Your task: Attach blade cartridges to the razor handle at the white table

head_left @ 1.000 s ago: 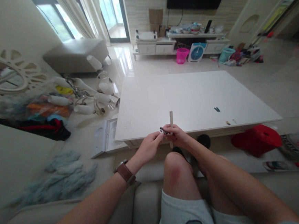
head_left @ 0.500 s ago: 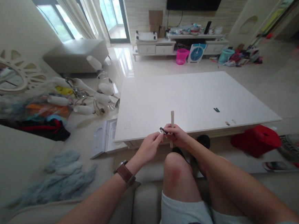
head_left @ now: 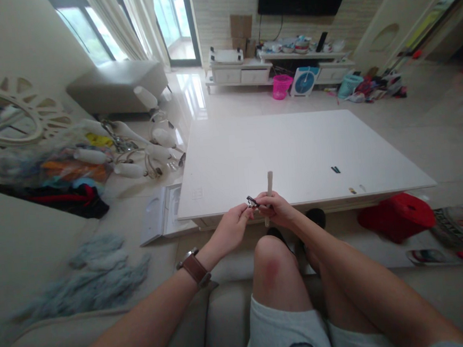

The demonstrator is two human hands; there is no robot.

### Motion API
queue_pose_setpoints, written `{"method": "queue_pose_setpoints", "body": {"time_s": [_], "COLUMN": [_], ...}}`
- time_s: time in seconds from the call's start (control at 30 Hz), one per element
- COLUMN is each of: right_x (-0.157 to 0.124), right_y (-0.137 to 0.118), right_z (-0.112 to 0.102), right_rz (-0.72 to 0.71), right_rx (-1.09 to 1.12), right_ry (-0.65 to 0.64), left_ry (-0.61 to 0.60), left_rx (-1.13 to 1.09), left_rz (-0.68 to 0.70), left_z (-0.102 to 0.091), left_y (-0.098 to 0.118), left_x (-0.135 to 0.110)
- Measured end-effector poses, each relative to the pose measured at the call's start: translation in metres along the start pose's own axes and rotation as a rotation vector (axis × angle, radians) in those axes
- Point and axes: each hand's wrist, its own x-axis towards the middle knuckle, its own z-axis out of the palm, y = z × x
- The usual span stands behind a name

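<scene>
The left hand (head_left: 231, 228) pinched a small dark shiny piece (head_left: 252, 201), the right hand (head_left: 279, 210) a slim pale rod (head_left: 270, 182); this fingerwork seemingly called for steadiness.

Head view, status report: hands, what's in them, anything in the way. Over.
Right hand gripping pale stick. Left hand at small dark piece, grip unclear. Two dark strips on white table, apart from both hands.

tabletop (head_left: 269, 144) open beyond stick (head_left: 269, 182), strips (head_left: 337, 170) rightward
</scene>
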Motion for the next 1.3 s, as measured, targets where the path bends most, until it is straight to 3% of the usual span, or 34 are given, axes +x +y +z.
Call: {"method": "queue_pose_setpoints", "body": {"time_s": [0.43, 0.57, 0.97, 1.17, 1.3], "right_x": [-0.004, -0.006, -0.001, 0.003, 0.003], "right_y": [-0.001, -0.003, -0.003, 0.000, 0.000], "right_z": [0.002, 0.002, 0.005, -0.005, -0.003], "right_rz": [0.005, 0.006, -0.034, -0.038, -0.032], "right_rx": [-0.079, -0.081, 0.030, 0.050, 0.048], "right_ry": [0.072, 0.040, 0.036, 0.081, 0.090], "left_ry": [0.014, 0.009, -0.014, 0.058, 0.008], "left_rx": [0.358, 0.389, 0.134, -0.077, -0.148], "left_rz": [-0.015, -0.019, 0.062, -0.006, -0.033], "left_z": [-0.001, 0.000, 0.002, 0.002, 0.004], "left_y": [-0.002, 0.000, 0.004, 0.006, 0.002], "left_x": [-0.005, -0.005, -0.005, -0.004, -0.004]}}
